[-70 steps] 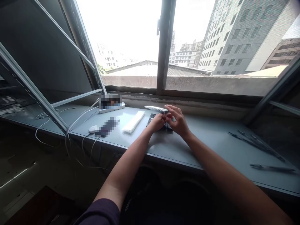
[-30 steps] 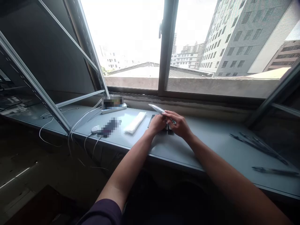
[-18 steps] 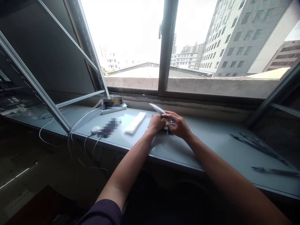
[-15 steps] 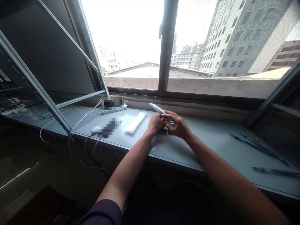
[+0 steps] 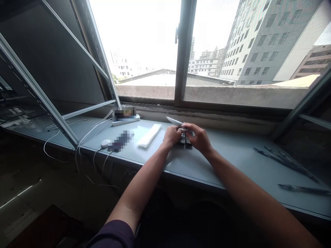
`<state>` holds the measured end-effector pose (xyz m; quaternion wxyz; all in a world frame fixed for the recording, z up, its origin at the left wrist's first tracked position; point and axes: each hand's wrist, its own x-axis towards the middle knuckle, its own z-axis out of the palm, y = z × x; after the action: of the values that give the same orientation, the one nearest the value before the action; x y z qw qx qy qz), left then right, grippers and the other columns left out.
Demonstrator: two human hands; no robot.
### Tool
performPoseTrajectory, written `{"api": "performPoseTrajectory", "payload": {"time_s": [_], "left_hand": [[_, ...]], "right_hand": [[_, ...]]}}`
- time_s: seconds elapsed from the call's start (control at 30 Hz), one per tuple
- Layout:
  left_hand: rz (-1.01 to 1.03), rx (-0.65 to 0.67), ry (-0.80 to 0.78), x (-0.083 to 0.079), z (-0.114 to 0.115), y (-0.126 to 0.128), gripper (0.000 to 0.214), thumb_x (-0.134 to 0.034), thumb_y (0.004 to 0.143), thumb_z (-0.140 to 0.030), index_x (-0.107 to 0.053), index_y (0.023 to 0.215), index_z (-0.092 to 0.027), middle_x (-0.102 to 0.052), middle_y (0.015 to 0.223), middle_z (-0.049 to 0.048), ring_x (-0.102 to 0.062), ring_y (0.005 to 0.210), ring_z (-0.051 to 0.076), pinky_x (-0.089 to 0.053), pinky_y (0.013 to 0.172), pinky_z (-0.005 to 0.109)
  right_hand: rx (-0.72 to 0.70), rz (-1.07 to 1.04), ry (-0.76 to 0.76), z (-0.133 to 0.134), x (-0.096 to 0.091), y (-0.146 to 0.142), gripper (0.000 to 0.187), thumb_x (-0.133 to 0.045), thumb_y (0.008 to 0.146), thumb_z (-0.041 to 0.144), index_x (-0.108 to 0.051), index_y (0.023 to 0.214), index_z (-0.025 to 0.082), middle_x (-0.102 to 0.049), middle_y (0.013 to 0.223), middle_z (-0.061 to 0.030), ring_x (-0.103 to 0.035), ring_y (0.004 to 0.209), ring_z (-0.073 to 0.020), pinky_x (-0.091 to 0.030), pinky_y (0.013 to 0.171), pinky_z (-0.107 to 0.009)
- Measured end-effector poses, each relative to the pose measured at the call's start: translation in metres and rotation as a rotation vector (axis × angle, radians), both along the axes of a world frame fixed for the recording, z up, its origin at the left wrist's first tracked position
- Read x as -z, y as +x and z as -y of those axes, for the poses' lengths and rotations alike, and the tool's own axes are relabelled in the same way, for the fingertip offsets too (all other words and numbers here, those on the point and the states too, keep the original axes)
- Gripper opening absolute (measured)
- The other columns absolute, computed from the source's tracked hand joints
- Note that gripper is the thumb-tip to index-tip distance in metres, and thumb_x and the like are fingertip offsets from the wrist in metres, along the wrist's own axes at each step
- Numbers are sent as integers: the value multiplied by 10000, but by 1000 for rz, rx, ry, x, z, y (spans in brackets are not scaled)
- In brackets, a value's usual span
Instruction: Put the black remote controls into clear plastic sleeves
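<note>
A small dark object with rows of light key-like marks (image 5: 183,138) lies on the desk between my hands; its exact kind is hard to make out. Above it a thin white sheet (image 5: 173,121) slants up to the left. My right hand (image 5: 200,138) has its fingers closed around the sheet's right end, thumb below and index finger on top. Against the dark object's left side, my left hand (image 5: 172,135) is closed, fingers curled; what it grips is hidden. A flat white packet (image 5: 149,135) lies left of my left hand.
A white power strip (image 5: 126,119), partly blurred out, stands at the back left. White cables (image 5: 85,137) hang over the desk edge near a round white charger (image 5: 104,143) and a blurred-out item. Dark pens (image 5: 302,188) lie at right. Metal shelf posts (image 5: 38,91) frame the left.
The white sheet has tilted lower, closer to flat. My right hand has shifted slightly, uncovering more of the dark object's front. My left hand stays in place.
</note>
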<state>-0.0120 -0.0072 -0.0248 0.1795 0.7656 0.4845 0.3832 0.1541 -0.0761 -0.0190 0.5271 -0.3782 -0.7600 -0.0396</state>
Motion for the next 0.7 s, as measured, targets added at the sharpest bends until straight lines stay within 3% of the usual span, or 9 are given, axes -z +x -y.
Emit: {"api": "performPoseTrajectory", "payload": {"time_s": [0.2,0.33,0.53,0.7], "left_hand": [[76,22,-1,-1,0,0,369,-510,979,-226,-866,885,-211,-822,845,69,-714,776,206,-498,767,291],[149,54,-1,-3,2,-1,358,-519,974,-195,-864,879,-218,-836,896,54,-739,846,212,-527,841,290],[201,135,-8,-6,8,1,367,-514,1004,-204,-866,1107,-225,-842,952,30,-755,926,209,-554,908,285],[144,204,21,-9,15,2,362,-516,991,-207,-854,1119,-228,-817,909,21,-738,888,196,-546,880,269]], "right_hand": [[102,-62,-1,3,-3,2,309,-655,969,170,-772,1229,289,-842,1215,-51,-809,1108,-300,-648,1008,-451],[196,-107,-7,3,-4,3,272,-672,958,219,-765,1205,285,-846,1155,-53,-807,994,-295,-649,944,-445],[356,-225,-19,-3,-5,9,219,-736,931,328,-750,1142,271,-844,1035,-66,-791,859,-299,-652,853,-447],[389,-232,-15,-6,-4,12,211,-743,936,343,-741,1132,265,-838,1048,-76,-783,874,-308,-639,857,-455]]}}
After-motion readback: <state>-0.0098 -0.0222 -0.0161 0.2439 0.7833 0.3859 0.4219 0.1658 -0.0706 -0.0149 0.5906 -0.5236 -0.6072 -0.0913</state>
